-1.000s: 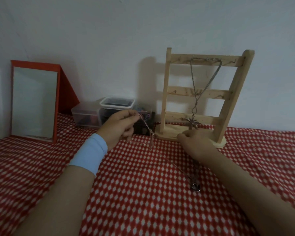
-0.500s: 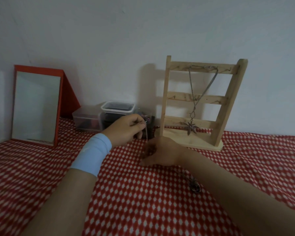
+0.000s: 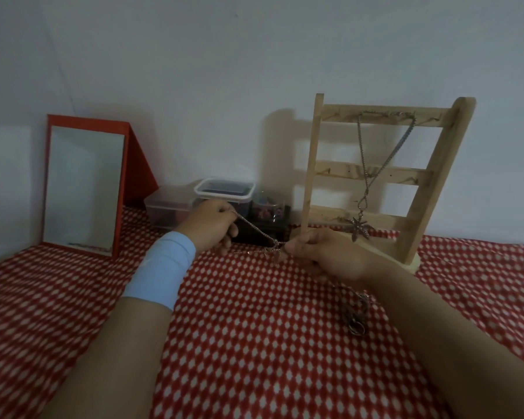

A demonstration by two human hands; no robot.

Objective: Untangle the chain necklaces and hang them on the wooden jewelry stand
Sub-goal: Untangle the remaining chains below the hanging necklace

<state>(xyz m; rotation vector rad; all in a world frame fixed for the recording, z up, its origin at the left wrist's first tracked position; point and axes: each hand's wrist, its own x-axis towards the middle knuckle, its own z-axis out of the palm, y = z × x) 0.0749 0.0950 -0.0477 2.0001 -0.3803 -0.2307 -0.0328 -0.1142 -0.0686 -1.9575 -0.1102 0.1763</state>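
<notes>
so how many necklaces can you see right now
3. A pendant necklace hangs on the wooden jewelry stand; a thin chain runs between the left hand and right hand; a dark chain lies on the checked cloth by the right forearm, perhaps partly hidden.

Red checked cloth (image 3: 254,343) fills lower frame. On it: mirror (image 3: 82,189) left, plastic boxes (image 3: 167,207) centre, wooden stand (image 3: 312,176) right, loose chain (image 3: 356,320) lower right

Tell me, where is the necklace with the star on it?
The star necklace hangs on the wooden jewelry stand at the right of the head view. Its star dangles near the bottom rail, just beyond the right hand.
</notes>
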